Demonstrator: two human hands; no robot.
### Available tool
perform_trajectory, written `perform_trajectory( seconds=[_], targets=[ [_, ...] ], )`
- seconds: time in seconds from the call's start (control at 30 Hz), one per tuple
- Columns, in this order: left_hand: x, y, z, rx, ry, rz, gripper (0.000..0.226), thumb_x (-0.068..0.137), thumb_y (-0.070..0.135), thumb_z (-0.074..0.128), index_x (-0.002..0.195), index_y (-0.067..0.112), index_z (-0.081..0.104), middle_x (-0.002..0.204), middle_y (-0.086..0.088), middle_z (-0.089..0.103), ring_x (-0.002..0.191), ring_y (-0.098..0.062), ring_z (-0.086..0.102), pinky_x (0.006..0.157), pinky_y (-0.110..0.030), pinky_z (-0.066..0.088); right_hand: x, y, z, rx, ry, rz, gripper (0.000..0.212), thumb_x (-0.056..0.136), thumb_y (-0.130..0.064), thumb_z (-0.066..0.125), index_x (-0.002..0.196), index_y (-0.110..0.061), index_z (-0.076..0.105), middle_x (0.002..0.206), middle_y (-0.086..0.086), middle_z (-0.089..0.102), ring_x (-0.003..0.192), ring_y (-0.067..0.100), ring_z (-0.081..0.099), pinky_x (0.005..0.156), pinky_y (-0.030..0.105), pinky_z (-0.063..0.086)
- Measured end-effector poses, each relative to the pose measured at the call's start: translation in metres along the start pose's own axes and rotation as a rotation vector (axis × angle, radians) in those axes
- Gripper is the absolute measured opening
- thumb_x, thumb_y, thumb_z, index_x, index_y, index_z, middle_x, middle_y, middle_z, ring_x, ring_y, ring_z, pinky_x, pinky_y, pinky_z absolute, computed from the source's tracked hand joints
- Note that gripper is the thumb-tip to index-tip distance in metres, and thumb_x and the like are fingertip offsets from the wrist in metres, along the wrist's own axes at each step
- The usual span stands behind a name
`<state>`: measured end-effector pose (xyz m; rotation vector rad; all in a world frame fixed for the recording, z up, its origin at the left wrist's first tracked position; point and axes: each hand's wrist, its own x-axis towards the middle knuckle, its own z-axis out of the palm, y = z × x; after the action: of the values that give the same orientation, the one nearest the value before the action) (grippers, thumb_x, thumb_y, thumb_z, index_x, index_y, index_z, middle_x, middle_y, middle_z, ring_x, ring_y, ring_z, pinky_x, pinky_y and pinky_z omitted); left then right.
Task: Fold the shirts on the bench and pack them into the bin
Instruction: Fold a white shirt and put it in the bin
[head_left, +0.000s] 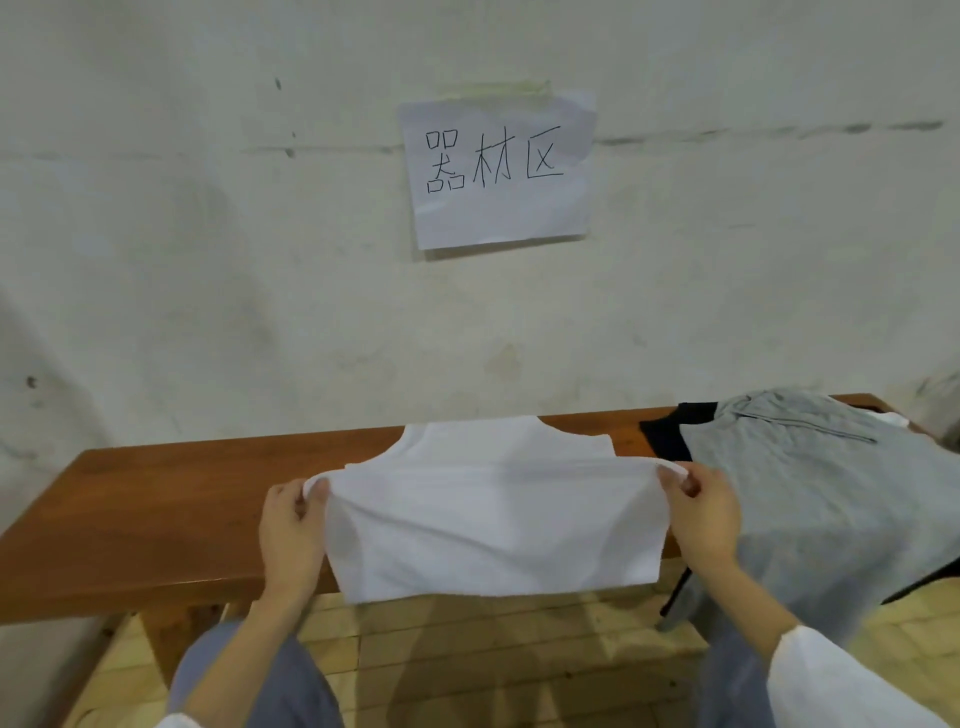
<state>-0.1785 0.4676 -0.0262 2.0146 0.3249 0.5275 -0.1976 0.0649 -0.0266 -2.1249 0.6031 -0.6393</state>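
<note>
A white shirt (493, 519) lies across the middle of the brown wooden bench (156, 499), its collar end toward the wall and its near part hanging over the front edge. My left hand (291, 535) pinches the shirt's left side fold. My right hand (706, 514) pinches its right side fold, and the cloth is stretched between the two. A grey shirt (821, 499) lies spread on the bench's right end, on top of a black garment (667, 434). No bin is in view.
A plastered wall (208, 260) stands directly behind the bench, with a taped paper sign (498, 171) above it. A wooden plank floor (467, 649) shows below the bench. My knees in grey trousers (270, 686) are at the bottom.
</note>
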Motion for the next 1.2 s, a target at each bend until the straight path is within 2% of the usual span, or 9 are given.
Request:
perform_trajectory(
  seconds=[0.07,0.2,0.43,0.57,0.77,0.9,1.0,1.1,1.2],
  targets=[
    [-0.008,0.008,-0.003,-0.101,0.064,0.070,0.021,0.099,0.029,0.045,0.094,0.012,0.055,0.083,-0.003,0.056,0.074,-0.018,0.052,0.063,-0.032,0.040,-0.002,-0.001,0.004,0.046,0.079,-0.010,0.017,0.097,-0.025,0.049,0.102,-0.010,0.056,0.105,0.005,0.049,0.082,0.020,0.051,0.074,0.033,0.042],
    [-0.016,0.013,0.004,-0.114,0.018,0.044,0.022,0.100,0.031,0.042,0.090,0.013,0.052,0.074,-0.008,0.056,0.066,-0.022,0.052,0.059,-0.036,0.041,-0.004,-0.002,0.016,0.171,0.047,0.015,0.023,0.100,-0.032,0.040,0.112,-0.013,0.046,0.098,0.005,0.055,0.085,0.021,0.054,0.074,0.035,0.044],
    [-0.007,0.006,0.019,-0.064,0.103,-0.009,0.019,0.100,0.027,0.040,0.096,0.013,0.052,0.074,-0.001,0.057,0.067,-0.018,0.053,0.061,-0.032,0.041,0.007,-0.004,0.032,0.199,0.080,0.003,0.019,0.099,-0.030,0.043,0.109,-0.015,0.049,0.090,-0.002,0.055,0.079,0.016,0.052,0.068,0.027,0.039],
    [0.025,0.005,0.025,0.163,0.082,0.089,0.012,0.098,0.028,0.041,0.096,0.020,0.049,0.066,-0.002,0.057,0.059,-0.019,0.054,0.054,-0.026,0.038,0.040,-0.013,0.042,0.205,0.063,-0.078,0.008,0.099,-0.030,0.047,0.099,-0.022,0.050,0.083,-0.014,0.055,0.075,0.003,0.053,0.062,0.018,0.037],
    [0.078,-0.045,0.059,0.609,-0.039,0.135,0.025,0.093,0.015,0.053,0.069,0.020,0.049,0.061,0.003,0.055,0.059,-0.020,0.053,0.060,-0.036,0.044,0.091,0.013,0.092,-0.206,-0.178,-0.108,0.014,0.096,-0.027,0.051,0.090,-0.016,0.055,0.064,-0.003,0.054,0.060,0.021,0.053,0.050,0.029,0.030],
    [0.085,-0.057,0.073,0.760,-0.004,0.087,0.008,0.090,0.011,0.058,0.091,0.005,0.062,0.090,-0.017,0.063,0.086,-0.038,0.054,0.074,-0.046,0.041,0.091,0.013,0.105,-0.351,-0.163,-0.008,0.023,0.096,-0.030,0.049,0.109,-0.013,0.059,0.076,0.002,0.056,0.069,0.026,0.053,0.063,0.030,0.034],
    [0.078,-0.050,0.082,0.725,0.020,0.105,0.029,0.087,0.012,0.059,0.115,0.003,0.059,0.115,-0.024,0.057,0.103,-0.044,0.052,0.085,-0.053,0.041,0.080,0.008,0.104,-0.355,-0.131,-0.089,0.035,0.094,-0.022,0.054,0.127,-0.012,0.050,0.117,0.008,0.056,0.099,0.032,0.057,0.075,0.035,0.041],
    [0.053,-0.042,0.100,0.753,-0.181,0.274,0.051,0.091,0.038,0.033,0.121,0.005,0.058,0.133,-0.026,0.049,0.124,-0.045,0.044,0.101,-0.057,0.035,0.054,0.004,0.109,-0.392,-0.141,-0.367,0.041,0.094,-0.024,0.054,0.131,-0.007,0.050,0.137,0.013,0.048,0.123,0.033,0.047,0.101,0.044,0.038],
    [0.021,-0.032,0.118,0.809,-0.401,0.362,0.086,0.088,0.064,-0.004,0.145,0.016,0.038,0.155,-0.015,0.024,0.144,-0.035,0.018,0.113,-0.051,0.007,0.025,0.004,0.117,-0.513,-0.473,-0.473,0.079,0.090,-0.061,0.012,0.148,-0.010,0.027,0.156,0.005,0.020,0.145,0.024,0.017,0.117,0.039,0.010]
  ],
)
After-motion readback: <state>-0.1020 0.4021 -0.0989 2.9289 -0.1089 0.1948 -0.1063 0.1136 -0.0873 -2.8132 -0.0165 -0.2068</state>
